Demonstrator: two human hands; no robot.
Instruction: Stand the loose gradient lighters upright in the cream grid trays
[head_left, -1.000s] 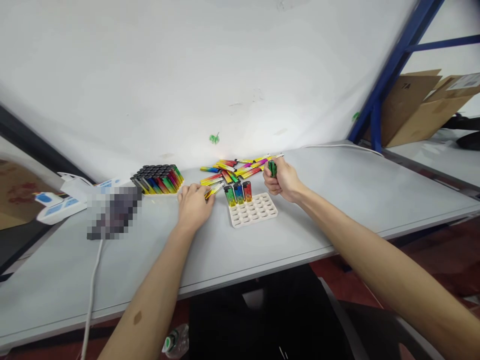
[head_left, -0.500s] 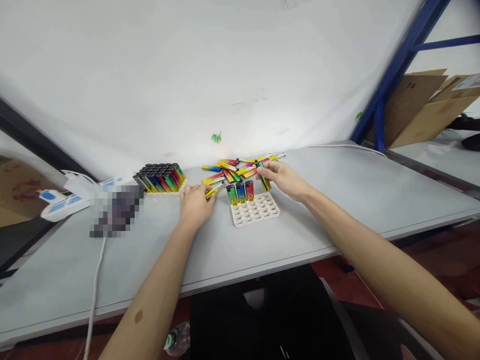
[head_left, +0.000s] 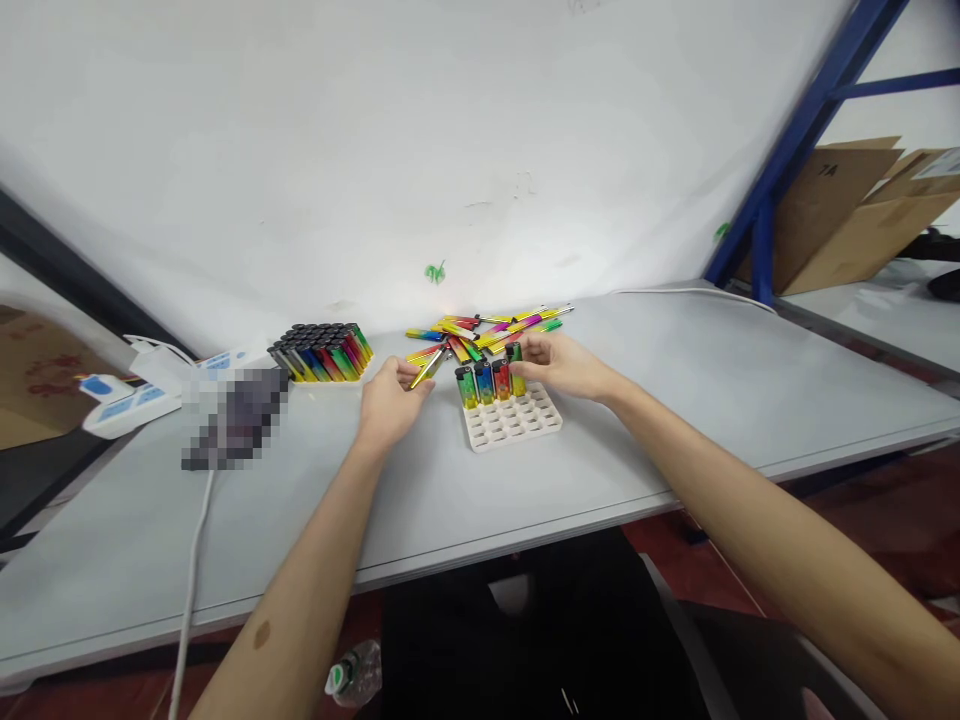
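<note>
A white tray with slots (head_left: 516, 425) lies on the table. Blue, red and green lighters (head_left: 484, 383) stand upright in its back row. My right hand (head_left: 559, 365) pinches a green-yellow lighter (head_left: 517, 372) upright at that row, right beside the red one. Left of the tray, my left hand (head_left: 394, 402) has a yellow lighter (head_left: 427, 368) between its fingers, tilted. Behind the tray spreads a loose pile of colourful lighters (head_left: 495, 330). Further left, a block of black-topped lighters (head_left: 322, 355) stands packed together on a light base.
A power strip (head_left: 139, 405) and a blurred dark object (head_left: 244, 420) with a white cable (head_left: 193, 560) are on the left. A white wall rises behind the table (head_left: 720, 380). Cardboard boxes (head_left: 847, 220) stand beyond a blue frame at right.
My right hand has brought the green-yellow lighter left and down to the tray's back row. My left hand has tilted its yellow lighter more steeply. A green lighter shows at the pile's right.
</note>
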